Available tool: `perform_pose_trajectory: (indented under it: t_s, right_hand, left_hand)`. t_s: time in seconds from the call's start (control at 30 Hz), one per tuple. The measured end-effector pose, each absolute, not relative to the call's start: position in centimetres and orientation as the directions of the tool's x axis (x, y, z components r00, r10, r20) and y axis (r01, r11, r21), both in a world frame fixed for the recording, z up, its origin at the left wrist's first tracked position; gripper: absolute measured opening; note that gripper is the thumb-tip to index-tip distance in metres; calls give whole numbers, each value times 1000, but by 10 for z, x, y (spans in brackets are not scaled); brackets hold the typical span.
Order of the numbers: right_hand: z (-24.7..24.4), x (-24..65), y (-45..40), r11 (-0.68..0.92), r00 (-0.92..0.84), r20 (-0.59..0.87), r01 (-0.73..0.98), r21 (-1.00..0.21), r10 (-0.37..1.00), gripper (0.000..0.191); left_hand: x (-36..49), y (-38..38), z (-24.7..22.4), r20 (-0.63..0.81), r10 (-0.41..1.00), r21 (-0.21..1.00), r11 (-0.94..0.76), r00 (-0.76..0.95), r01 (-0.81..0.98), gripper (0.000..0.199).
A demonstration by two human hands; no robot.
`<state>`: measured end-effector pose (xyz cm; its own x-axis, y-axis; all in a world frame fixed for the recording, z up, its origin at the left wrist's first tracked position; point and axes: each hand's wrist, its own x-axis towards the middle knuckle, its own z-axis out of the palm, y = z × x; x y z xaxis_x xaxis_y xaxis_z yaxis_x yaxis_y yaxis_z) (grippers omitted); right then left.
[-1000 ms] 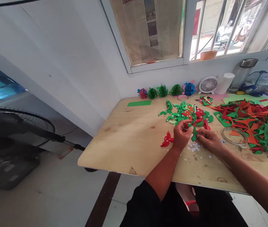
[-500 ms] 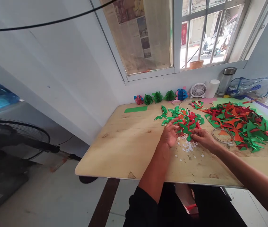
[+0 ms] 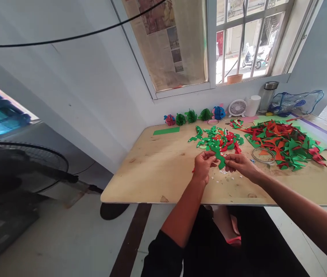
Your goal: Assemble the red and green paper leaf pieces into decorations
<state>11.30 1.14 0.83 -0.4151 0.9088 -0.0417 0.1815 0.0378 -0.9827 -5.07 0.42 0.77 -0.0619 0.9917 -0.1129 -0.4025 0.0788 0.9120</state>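
Observation:
A green cut-out piece (image 3: 221,161) is held between my two hands above the wooden table (image 3: 157,173). My left hand (image 3: 204,163) pinches its left edge, and my right hand (image 3: 236,163) grips its right side with closed fingers. Just beyond them lies a pile of green and red cut pieces with white spots (image 3: 223,139). Small white scraps (image 3: 223,172) are scattered on the table under and near my hands.
A large heap of red, orange and green scraps (image 3: 287,144) lies right, with a ring (image 3: 263,155) beside it. Paper ornaments (image 3: 191,115), a small white fan (image 3: 237,108) and a glass bottle (image 3: 268,97) line the wall. A green strip (image 3: 166,131) lies back left.
My left hand has closed its fingers on the green piece, which it was beside with fingers spread. The view has shifted slightly, and both hands are closer together.

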Motion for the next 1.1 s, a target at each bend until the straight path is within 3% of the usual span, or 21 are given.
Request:
perform_pose_trajectory:
  t_s: [0.1,0.17,0.3,0.63,0.87,1.1]
  right_hand:
    - [12,116,-2,49,-397,-38,207,-977,917,32]
    - [11,122,-8,40,-374,-52,234,-971,926,34]
    - [0,135,-13,55,-346,-37,251,-966,937,37]
    - [-30,152,-14,54,-323,-50,303,-951,945,30]
    - [-24,133,-2,26,-402,-66,218,-975,913,24]
    - [-25,115,14,44,-487,-94,265,-963,868,19]
  left_hand:
    - [-87,6,15,-74,984,957,24,-161,-289,20]
    - [-116,12,17,-62,975,992,37,-215,-119,15]
    - [-155,24,10,-89,966,996,81,-243,-43,13]
    - [-162,41,-18,-183,958,982,190,-219,9,16]
    - [-157,46,-17,-178,959,982,188,-221,28,15]
    - [-161,46,-16,-183,955,980,196,-234,32,13]
